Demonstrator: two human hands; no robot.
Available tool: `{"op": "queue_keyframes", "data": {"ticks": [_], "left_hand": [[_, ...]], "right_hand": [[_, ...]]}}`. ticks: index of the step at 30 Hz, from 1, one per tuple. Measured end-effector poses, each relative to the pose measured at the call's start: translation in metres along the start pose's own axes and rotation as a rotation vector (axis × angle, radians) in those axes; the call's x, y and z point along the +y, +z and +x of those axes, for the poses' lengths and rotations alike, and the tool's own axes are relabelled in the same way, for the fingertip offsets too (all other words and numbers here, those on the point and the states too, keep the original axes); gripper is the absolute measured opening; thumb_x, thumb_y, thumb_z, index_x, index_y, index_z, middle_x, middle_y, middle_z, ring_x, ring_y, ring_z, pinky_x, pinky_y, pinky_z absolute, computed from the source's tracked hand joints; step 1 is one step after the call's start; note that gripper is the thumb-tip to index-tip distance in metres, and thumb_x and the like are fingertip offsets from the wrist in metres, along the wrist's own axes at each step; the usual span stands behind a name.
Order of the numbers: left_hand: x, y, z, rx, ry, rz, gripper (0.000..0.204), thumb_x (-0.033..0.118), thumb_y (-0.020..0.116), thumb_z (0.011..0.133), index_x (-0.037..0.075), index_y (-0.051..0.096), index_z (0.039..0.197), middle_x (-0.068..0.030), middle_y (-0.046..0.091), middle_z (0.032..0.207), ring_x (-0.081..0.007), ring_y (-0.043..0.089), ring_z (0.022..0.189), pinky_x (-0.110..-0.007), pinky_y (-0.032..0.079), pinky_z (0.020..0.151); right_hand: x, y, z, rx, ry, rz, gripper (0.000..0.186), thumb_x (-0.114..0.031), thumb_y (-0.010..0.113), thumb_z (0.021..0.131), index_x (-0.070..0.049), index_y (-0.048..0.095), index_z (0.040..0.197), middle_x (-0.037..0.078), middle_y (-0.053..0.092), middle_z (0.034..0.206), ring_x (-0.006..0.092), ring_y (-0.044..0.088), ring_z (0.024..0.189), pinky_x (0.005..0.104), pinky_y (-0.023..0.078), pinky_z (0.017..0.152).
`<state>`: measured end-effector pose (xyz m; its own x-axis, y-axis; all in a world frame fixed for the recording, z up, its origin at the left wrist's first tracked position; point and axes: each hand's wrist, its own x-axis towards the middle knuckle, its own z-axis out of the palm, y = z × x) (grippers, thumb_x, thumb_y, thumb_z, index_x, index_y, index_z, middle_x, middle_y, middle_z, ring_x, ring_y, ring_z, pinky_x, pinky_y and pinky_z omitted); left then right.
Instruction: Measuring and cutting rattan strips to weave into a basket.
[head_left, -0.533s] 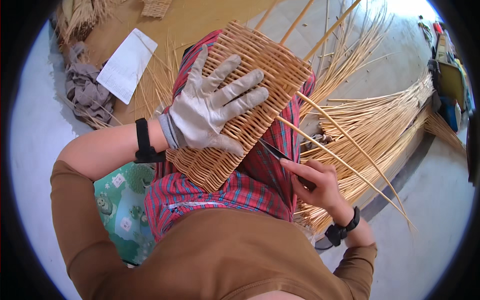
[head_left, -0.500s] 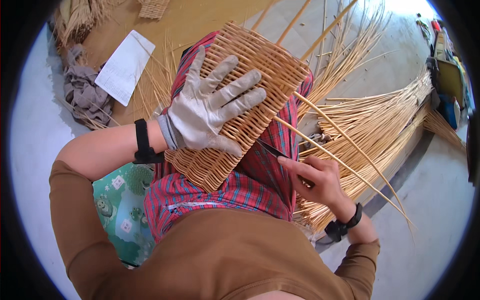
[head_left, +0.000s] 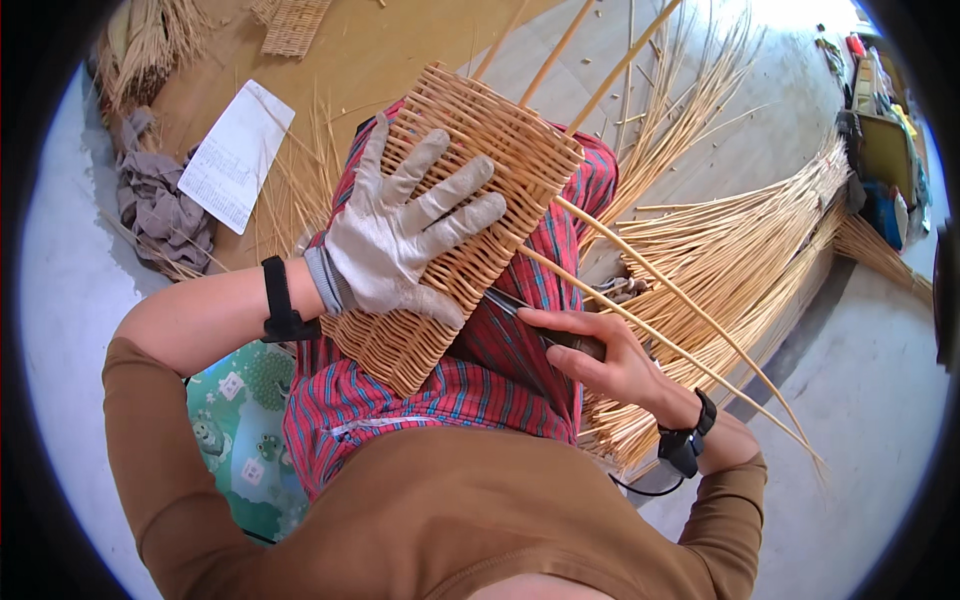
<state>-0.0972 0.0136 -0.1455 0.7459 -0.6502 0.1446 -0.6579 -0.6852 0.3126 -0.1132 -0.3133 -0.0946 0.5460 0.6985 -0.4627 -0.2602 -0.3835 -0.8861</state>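
Observation:
Across my lap lies a woven wicker panel [head_left: 500, 130], tilted, with long rods sticking out of its far end and its right edge. My left hand [head_left: 400, 225], in a pale work glove, rests flat on the panel with fingers spread. In my right hand [head_left: 610, 355] is a knife [head_left: 506, 301], its dark narrow blade pointing toward the panel's right edge. The index finger lies along the knife and the thumb is below it; much of the handle is hidden. Whether the blade tip touches the weave I cannot tell.
A big bundle of wicker rods [head_left: 730, 240] fans out on the floor at right, with looser rods [head_left: 670, 110] beyond it. Far left are a written sheet [head_left: 237, 155], a crumpled grey cloth [head_left: 165, 205] and another bundle [head_left: 150, 45]. A smaller woven piece [head_left: 295, 27] lies at the back.
The panel and my left hand appear slightly farther left and lower in the picture. My right hand has drawn a little left with the knife, its index finger now straighter along it.

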Motion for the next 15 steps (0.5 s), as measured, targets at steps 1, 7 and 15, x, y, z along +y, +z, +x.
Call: {"op": "queue_keyframes", "data": {"ticks": [1, 7, 15], "left_hand": [[0.000, 0.000, 0.002, -0.006, 0.006, -0.003, 0.119, 0.089, 0.062, 0.064, 0.019, 0.044, 0.158, -0.0137, 0.031, 0.169, -0.0443, 0.017, 0.158, -0.076, 0.005, 0.120], [0.010, -0.008, 0.006, 0.000, -0.024, -0.025, 0.113, 0.082, 0.067, 0.066, 0.019, 0.046, 0.157, -0.0115, 0.036, 0.167, -0.0418, 0.021, 0.157, -0.075, 0.007, 0.120], [0.001, -0.025, 0.022, -0.132, -0.157, 0.043, 0.107, 0.079, 0.067, 0.075, 0.017, 0.042, 0.159, -0.0116, 0.036, 0.167, -0.0416, 0.022, 0.157, -0.063, 0.012, 0.126]], "right_hand": [[0.001, -0.001, 0.000, -0.057, 0.078, 0.155, 0.047, -0.016, 0.063, 0.096, -0.015, 0.064, 0.143, 0.005, 0.066, 0.080, 0.0118, 0.056, 0.064, 0.0314, 0.048, 0.060], [0.045, 0.016, -0.010, -0.280, 0.242, 1.040, 0.057, -0.020, 0.046, 0.109, -0.012, 0.032, 0.164, 0.000, 0.048, 0.070, 0.0043, 0.034, 0.049, 0.0202, 0.029, 0.044], [0.054, -0.045, 0.006, -0.250, -0.048, 0.910, 0.071, -0.053, 0.049, 0.108, -0.013, 0.031, 0.164, 0.006, 0.070, 0.096, 0.0087, 0.064, 0.077, 0.0233, 0.050, 0.062]]}}
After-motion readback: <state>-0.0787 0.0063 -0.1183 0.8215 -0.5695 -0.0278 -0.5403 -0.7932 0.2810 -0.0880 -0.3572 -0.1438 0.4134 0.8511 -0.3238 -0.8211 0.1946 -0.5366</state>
